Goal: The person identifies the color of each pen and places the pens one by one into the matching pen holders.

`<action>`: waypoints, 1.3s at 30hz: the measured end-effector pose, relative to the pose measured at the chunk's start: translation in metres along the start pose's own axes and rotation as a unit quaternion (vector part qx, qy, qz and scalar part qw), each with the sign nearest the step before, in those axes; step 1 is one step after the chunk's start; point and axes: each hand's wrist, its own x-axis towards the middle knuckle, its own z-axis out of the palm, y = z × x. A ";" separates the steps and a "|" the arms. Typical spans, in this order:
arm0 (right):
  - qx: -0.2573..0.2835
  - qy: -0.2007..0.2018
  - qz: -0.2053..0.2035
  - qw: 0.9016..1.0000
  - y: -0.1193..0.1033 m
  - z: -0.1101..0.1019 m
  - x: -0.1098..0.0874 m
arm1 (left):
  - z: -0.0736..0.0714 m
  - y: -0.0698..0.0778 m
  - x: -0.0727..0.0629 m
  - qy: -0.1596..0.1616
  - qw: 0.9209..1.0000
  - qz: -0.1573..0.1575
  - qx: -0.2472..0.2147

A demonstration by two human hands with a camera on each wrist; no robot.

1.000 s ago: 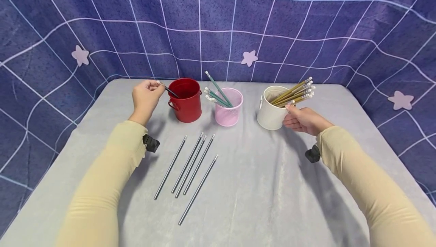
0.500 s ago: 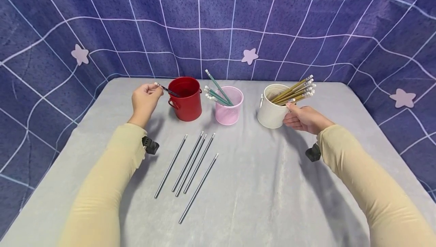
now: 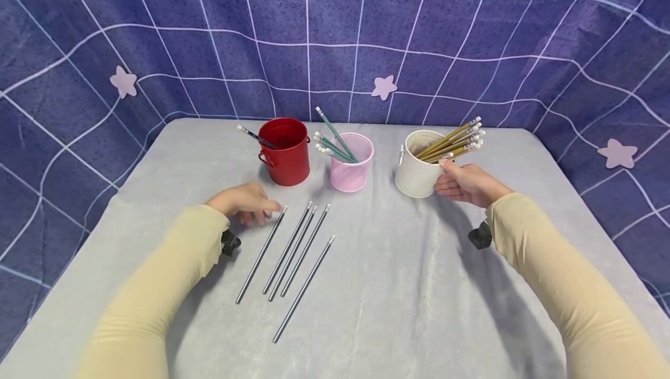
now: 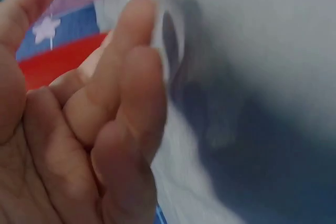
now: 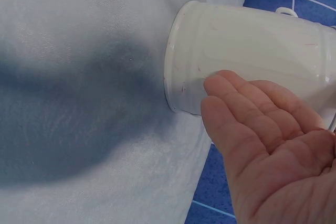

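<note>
In the head view my left hand (image 3: 248,201) hovers over the table with its fingertips at the eraser end of the leftmost dark grey pencil (image 3: 261,256). Its thumb and fingers stand apart in the left wrist view, nothing between them. Several more such pencils (image 3: 303,289) lie to the right, erasers away from me. One dark pencil (image 3: 256,136) leans out over the left rim of the red bucket (image 3: 289,164). My right hand (image 3: 468,184) rests against the white bucket (image 3: 410,175), thumb by the rim, nearly straight fingers along its side. Several gold pencils (image 3: 450,143) lean from that bucket toward this hand.
Between the two buckets stands a pink mesh cup (image 3: 349,177) with several green pencils (image 3: 335,149) leaning left. A grey cloth (image 3: 398,286) covers the table. Behind it hangs a blue gridded curtain (image 3: 335,30) with star shapes.
My left hand has let go of the dark pencil, which now leans in the red bucket, and has come down toward the leftmost pencil on the table. The right hand has stayed in place.
</note>
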 end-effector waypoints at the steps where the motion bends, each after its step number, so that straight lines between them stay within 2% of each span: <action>1: 0.000 0.000 0.000 1.000 0.000 0.000 0.000 | 0.003 0.002 -0.001 -0.016 1.000 0.000 0.017; 4: 0.001 -0.002 -0.001 1.000 0.001 0.001 0.001 | 0.013 0.006 0.000 -0.027 0.998 -0.009 0.058; 9: 0.005 -0.004 -0.006 1.000 0.001 0.003 0.003 | 0.022 0.012 0.001 -0.010 0.995 -0.029 0.095; 13: 0.006 -0.005 -0.006 1.000 0.001 0.004 0.004 | 0.024 0.014 -0.002 0.002 0.994 -0.033 0.100; 15: 0.006 -0.006 -0.007 1.000 0.000 0.004 0.005 | 0.021 0.011 -0.005 0.007 0.997 -0.030 0.072; 18: 0.004 -0.010 -0.011 1.000 -0.001 0.005 0.006 | 0.004 0.006 -0.016 0.016 1.000 -0.015 0.020; 21: 0.000 -0.013 -0.013 1.000 -0.002 0.005 0.006 | -0.022 0.002 -0.031 0.040 0.998 -0.006 -0.037; 25: -0.006 -0.017 -0.007 1.000 -0.002 0.005 0.005 | -0.051 -0.007 -0.050 0.067 0.995 0.003 -0.073; 28: -0.005 -0.022 -0.007 1.000 -0.002 0.005 0.005 | -0.062 -0.016 -0.061 0.073 0.993 0.002 -0.088; 33: -0.003 -0.022 -0.011 1.000 -0.001 0.004 0.002 | -0.071 -0.024 -0.074 0.097 0.989 0.002 -0.109; 39: -0.003 -0.021 -0.010 1.000 0.001 0.002 -0.001 | -0.085 -0.025 -0.087 0.140 0.986 0.014 -0.094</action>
